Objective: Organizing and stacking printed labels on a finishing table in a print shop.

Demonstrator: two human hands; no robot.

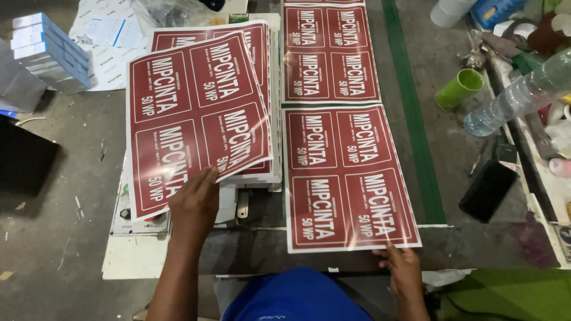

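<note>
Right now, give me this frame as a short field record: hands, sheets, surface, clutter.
left hand: lifts the top red printed sheet by its near edge, off the stack of sheets
right hand: fingertips on the near right corner of the flat red sheet
flat red sheet: lies on the belt, with another red sheet beyond it
belt edge: green strip runs along the right side
right clutter: green cup, clear plastic bottle, black phone
left clutter: stack of white and blue boxes
</note>
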